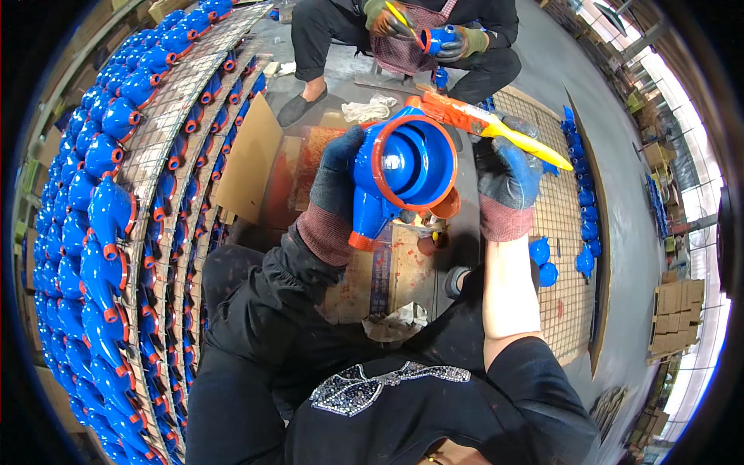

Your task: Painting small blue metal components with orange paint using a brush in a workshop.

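Observation:
My left hand (338,172), in a dark glove with a maroon cuff, is closed round the left side of a glossy blue pump housing (364,205). The housing's round opening faces up, ringed by an orange-red rim, and its short spout, also orange-red at the end, points down toward me. Gloved too, my right hand (510,174) grips a paintbrush (535,146) with a yellow handle. The brush's orange-coated head lies against the top right of the rim. Partly hidden below the housing is a rounded orange-brown container (447,204).
Stacked racks (155,147) of blue housings rise on my left. A cardboard sheet (252,159) stands beside them. On my right, a mesh board (570,310) carries several blue housings (546,263). Opposite sits a co-worker (411,46) holding a brush and a blue part. A white rag (368,108) lies between us.

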`<state>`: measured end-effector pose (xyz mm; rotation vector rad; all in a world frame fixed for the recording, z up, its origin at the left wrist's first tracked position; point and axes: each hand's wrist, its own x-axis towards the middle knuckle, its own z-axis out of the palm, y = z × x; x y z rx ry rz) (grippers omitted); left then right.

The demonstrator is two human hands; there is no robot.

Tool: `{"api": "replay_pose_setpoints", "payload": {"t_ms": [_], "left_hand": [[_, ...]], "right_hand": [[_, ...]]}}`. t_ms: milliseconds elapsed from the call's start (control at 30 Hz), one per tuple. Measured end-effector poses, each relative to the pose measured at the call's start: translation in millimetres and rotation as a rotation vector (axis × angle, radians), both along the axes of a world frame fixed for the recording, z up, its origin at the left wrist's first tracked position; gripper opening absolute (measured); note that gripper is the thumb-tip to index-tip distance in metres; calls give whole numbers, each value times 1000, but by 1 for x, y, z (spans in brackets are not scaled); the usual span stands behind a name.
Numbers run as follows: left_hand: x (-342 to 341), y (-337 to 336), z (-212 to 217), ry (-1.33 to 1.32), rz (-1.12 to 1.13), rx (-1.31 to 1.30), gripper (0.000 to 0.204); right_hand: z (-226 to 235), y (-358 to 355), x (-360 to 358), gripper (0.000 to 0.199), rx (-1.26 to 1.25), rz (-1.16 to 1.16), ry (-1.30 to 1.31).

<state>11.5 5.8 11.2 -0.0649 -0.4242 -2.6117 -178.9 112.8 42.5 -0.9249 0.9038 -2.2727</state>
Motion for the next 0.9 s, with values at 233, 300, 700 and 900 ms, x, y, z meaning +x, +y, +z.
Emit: {"api": "replay_pose_setpoints", "payload": {"t_ms": [233, 300, 700, 900], "left_hand": [[0, 4, -4, 65, 56, -72, 64], [-1, 7, -3, 107, -8, 11, 66], [4, -21, -20, 116, 43, 195, 71], [-2, -42, -25, -10, 286, 217, 53]], "right_hand": [[-34, -18, -10, 33, -44, 150, -226], [-39, -29, -14, 32, -61, 190, -234], [-13, -15, 2, 30, 235, -45, 130], [15, -1, 52, 16, -63, -9, 930]]}}
